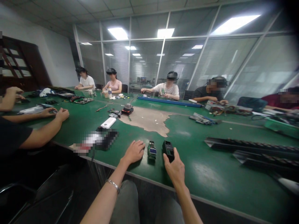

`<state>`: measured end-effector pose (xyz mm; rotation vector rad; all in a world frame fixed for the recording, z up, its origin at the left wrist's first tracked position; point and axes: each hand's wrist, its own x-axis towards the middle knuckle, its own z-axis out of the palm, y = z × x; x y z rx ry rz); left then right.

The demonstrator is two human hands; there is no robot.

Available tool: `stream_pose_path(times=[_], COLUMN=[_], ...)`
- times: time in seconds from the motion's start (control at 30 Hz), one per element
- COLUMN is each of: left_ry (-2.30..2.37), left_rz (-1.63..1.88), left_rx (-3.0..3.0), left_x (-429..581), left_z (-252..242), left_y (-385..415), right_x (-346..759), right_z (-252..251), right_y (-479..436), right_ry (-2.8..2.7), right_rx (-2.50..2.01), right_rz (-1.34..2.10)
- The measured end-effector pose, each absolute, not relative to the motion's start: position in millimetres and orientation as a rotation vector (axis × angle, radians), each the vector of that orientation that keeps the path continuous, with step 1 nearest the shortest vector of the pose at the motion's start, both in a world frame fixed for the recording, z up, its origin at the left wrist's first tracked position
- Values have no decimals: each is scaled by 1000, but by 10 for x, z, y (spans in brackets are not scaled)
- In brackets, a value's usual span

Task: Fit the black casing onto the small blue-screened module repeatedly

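My left hand lies on the green table, fingers spread and nothing in them. Just to its right, a small green circuit board module with a dark blue display rests on the tabletop, untouched. Further right, my right hand has its thumb and fingers on either side of the lower part of a black plastic housing. The housing stands beside the module with a gap between them. Its underside is hidden.
A white device and a black round-topped part lie ahead to the left. Long black strips lie at right. A long blue bar crosses the far side. Another person's hands are at left.
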<state>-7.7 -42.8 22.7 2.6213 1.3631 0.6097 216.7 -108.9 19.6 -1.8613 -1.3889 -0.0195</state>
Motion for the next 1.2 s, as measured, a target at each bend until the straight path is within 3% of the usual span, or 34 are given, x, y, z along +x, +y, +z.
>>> stream_pose_path(times=[0.3,0.93,1.2], left_ry=[1195,1279,1255], left_rz=[448,541,537], left_rx=[2661,2648,2659], left_x=[-103,-43,-56], left_z=[332,288,295], left_y=[-459,-486,-487], right_x=[2233,2256,2097], right_z=[18,-33,303], right_y=[-1186,-1202,-1182], right_ry=[-1488,-1562,-1385], right_rx=[-1874,-1840,-1785], right_rz=[-76,-155,63])
